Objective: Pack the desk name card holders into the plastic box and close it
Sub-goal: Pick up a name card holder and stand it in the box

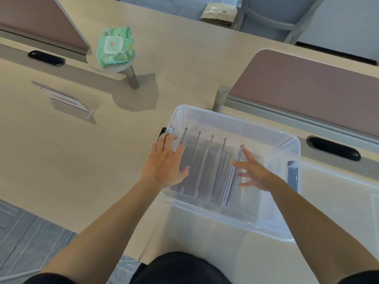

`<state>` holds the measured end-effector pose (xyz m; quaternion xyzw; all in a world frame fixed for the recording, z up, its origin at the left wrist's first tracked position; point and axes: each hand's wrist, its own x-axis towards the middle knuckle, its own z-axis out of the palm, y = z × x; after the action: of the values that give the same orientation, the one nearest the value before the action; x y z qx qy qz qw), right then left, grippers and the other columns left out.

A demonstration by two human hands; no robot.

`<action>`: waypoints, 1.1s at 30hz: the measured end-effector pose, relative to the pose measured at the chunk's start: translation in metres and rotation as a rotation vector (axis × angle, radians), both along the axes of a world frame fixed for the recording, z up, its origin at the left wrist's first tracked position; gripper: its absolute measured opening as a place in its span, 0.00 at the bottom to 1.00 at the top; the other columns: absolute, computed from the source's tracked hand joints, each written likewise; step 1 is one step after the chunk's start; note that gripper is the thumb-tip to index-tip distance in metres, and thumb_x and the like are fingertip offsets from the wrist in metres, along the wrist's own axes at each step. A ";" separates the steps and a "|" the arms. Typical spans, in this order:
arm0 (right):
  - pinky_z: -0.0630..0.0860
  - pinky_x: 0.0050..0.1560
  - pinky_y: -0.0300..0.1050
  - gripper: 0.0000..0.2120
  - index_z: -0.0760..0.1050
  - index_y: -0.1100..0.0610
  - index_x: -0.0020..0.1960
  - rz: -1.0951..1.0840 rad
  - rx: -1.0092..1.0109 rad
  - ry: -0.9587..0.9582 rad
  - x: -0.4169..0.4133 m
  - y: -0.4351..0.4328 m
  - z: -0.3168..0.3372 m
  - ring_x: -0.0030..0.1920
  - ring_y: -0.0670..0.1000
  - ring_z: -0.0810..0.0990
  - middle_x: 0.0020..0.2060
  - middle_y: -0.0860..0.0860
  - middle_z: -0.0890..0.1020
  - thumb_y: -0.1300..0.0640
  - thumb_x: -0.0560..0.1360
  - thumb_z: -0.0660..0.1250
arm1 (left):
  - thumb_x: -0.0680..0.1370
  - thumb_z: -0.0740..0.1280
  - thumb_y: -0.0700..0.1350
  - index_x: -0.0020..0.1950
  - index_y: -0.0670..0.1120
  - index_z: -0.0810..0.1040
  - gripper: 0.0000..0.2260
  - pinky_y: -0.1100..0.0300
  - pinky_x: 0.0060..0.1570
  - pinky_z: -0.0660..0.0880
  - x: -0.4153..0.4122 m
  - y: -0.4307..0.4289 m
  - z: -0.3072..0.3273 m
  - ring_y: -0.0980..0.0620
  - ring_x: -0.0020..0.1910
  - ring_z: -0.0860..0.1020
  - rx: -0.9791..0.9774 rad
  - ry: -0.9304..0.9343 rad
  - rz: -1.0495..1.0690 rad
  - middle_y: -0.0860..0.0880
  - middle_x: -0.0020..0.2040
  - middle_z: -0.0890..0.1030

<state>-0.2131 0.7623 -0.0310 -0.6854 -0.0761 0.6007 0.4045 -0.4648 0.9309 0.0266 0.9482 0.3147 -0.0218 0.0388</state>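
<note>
Five boxed card holders (205, 165), one plastic box (229, 119), one wipes pack (114, 48)

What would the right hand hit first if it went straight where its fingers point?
Probably the rightmost name card holder in the plastic box; the right hand looks almost against it.

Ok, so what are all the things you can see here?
plastic box: one, clear, on the desk, open
name card holders: five, clear, upright in a row in the box
name card holder: one, clear, on the desk, far left
lid: one, clear, right of the box
wet wipes pack: one, green, on a round shelf
screens: two, brownish, left and right
cable slots: two, black, in the desk
chair: one, grey, beyond the desk
left hand: one, at the box's left wall, fingers straight
right hand: one, in the box, fingers spread by the rightmost holder
</note>
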 end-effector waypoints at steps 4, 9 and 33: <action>0.69 0.67 0.69 0.46 0.49 0.34 0.77 0.033 0.024 -0.026 -0.003 -0.002 0.000 0.72 0.68 0.67 0.79 0.52 0.58 0.42 0.66 0.71 | 0.71 0.66 0.63 0.63 0.49 0.74 0.26 0.48 0.61 0.69 0.000 0.000 0.001 0.40 0.72 0.59 0.008 0.004 0.001 0.42 0.68 0.64; 0.69 0.67 0.69 0.42 0.52 0.33 0.76 -0.020 0.063 -0.081 -0.008 0.005 -0.003 0.71 0.68 0.67 0.78 0.52 0.60 0.40 0.68 0.70 | 0.71 0.65 0.63 0.63 0.49 0.74 0.26 0.49 0.62 0.69 0.000 -0.001 0.001 0.41 0.72 0.59 0.010 0.009 0.009 0.43 0.68 0.64; 0.69 0.64 0.72 0.29 0.56 0.34 0.75 -0.137 0.057 -0.055 -0.025 0.002 -0.008 0.75 0.67 0.60 0.79 0.50 0.58 0.42 0.78 0.64 | 0.72 0.63 0.65 0.63 0.51 0.74 0.26 0.50 0.63 0.69 0.002 0.000 0.000 0.42 0.72 0.58 0.036 0.020 0.004 0.45 0.68 0.64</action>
<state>-0.2381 0.7643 -0.0388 -0.6936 -0.0572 0.5501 0.4616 -0.4633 0.9307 0.0262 0.9477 0.3175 -0.0254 0.0187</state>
